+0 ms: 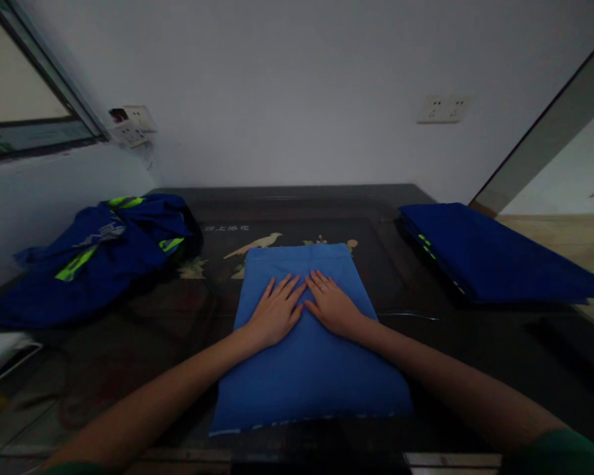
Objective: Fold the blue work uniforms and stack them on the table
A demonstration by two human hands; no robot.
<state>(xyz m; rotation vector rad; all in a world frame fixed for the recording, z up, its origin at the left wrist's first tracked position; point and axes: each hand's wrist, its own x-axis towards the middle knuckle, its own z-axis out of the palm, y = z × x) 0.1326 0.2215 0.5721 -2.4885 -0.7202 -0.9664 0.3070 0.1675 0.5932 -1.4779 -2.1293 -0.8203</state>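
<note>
A light blue folded cloth (311,376) lies flat on the dark table in front of me, its near edge close to the table's front. My left hand (277,309) rests palm down on the cloth's upper half, fingers spread. Beside it my right hand (334,303) also lies flat on the cloth, with a ring on one finger. The fingertips of the two hands almost meet near the cloth's middle. Neither hand grasps anything.
A crumpled dark blue garment with yellow-green strips (113,244) lies at the left. Folded dark blue cloth (495,254) sits at the right. A white object (2,349) is at the left edge. Behind the bird-decorated table (297,208) stands a wall with sockets (443,109).
</note>
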